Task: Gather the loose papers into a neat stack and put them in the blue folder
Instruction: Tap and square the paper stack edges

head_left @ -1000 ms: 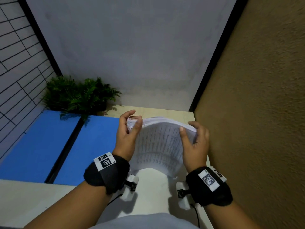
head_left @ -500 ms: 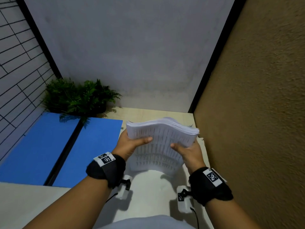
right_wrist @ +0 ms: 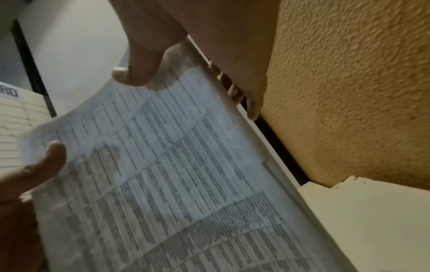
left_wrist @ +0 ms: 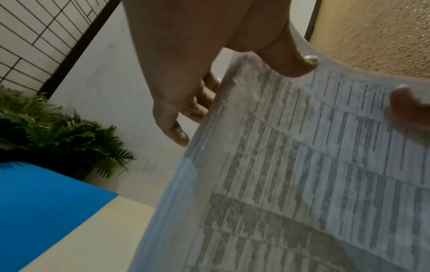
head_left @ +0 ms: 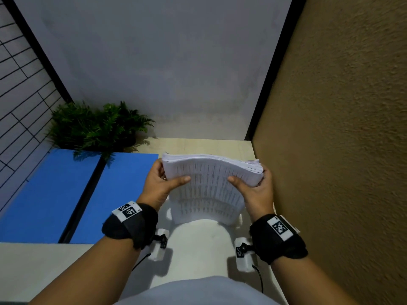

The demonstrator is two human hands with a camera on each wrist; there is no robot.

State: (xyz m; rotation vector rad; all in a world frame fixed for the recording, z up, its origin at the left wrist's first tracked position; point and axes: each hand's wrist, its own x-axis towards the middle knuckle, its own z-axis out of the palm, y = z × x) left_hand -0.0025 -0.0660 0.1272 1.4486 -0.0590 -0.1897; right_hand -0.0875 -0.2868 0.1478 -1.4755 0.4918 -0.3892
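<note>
A thick stack of printed white papers (head_left: 211, 183) stands nearly upright above the pale table, bowed across its top edge. My left hand (head_left: 164, 180) grips its left side, thumb on the printed face and fingers behind. My right hand (head_left: 255, 183) grips the right side the same way. The left wrist view shows the papers (left_wrist: 302, 165) close up under my left thumb (left_wrist: 286, 55); the right wrist view shows the papers (right_wrist: 174, 165) under my right thumb (right_wrist: 139, 70). The blue folder (head_left: 66, 194) lies open flat on the table to the left, a dark spine down its middle.
A green fern plant (head_left: 97, 126) stands at the back left behind the folder. A textured tan wall (head_left: 330, 150) runs close along the right side. A grey wall closes the back, and a gridded panel (head_left: 19, 84) stands at far left. The table's (head_left: 198, 144) bare strip lies behind the papers.
Both hands slid from the stack's top corners down to its sides, thumbs now across the printed face. The stack has risen slightly and its top edges look more even.
</note>
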